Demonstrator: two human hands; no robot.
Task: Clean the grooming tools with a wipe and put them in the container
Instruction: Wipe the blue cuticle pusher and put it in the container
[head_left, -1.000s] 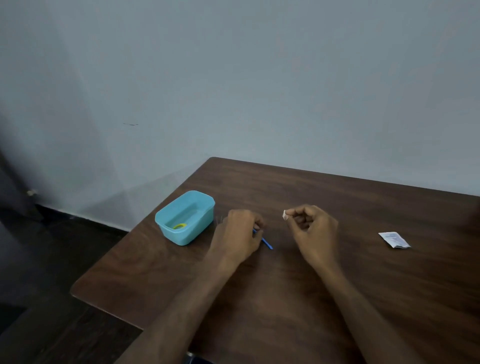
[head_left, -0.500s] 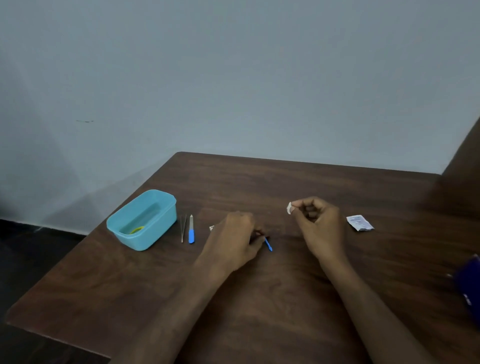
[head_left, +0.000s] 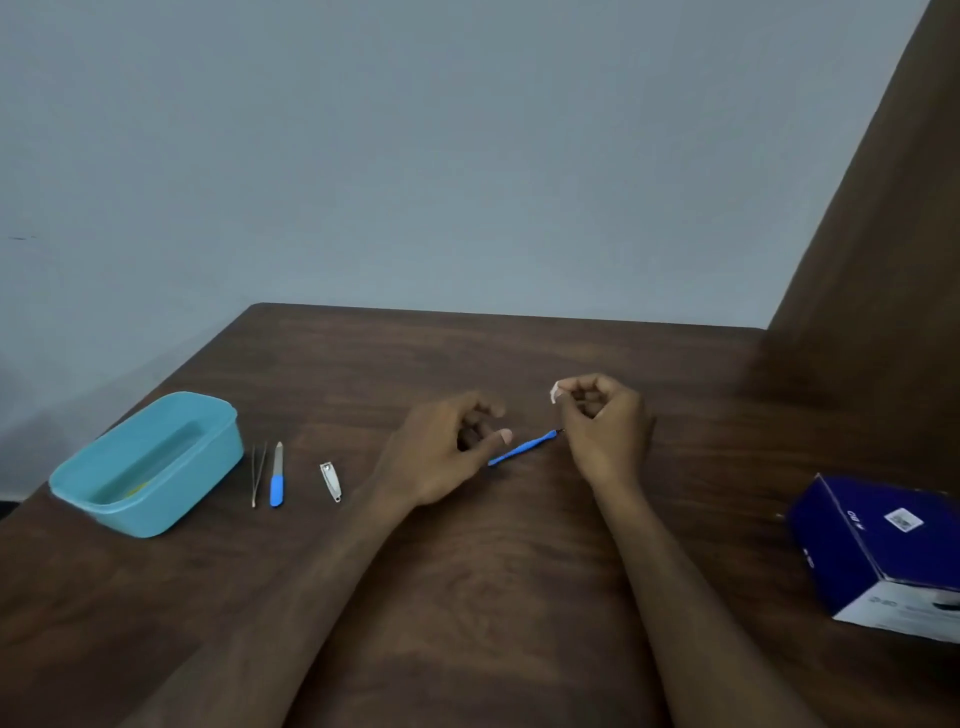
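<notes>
Fingers (head_left: 574, 387) of right hand (head_left: 605, 426) pinch wipe (head_left: 555, 392). Left hand (head_left: 441, 449) loosely curled, holding nothing I can see. Blue stick (head_left: 524, 447) flat on table (head_left: 467, 597) between hands, long axis left-right, tip at right hand. Container (head_left: 148, 462) far left.

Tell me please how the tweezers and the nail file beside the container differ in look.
The tweezers are all bare metal, thin, with two slim prongs; the nail file has a metal blade and a blue handle at its near end. The tweezers lie closer to the teal container; the nail file lies on their far side from it. Both lie flat on the table, side by side, pointing away from the person, untouched by either hand.
</notes>
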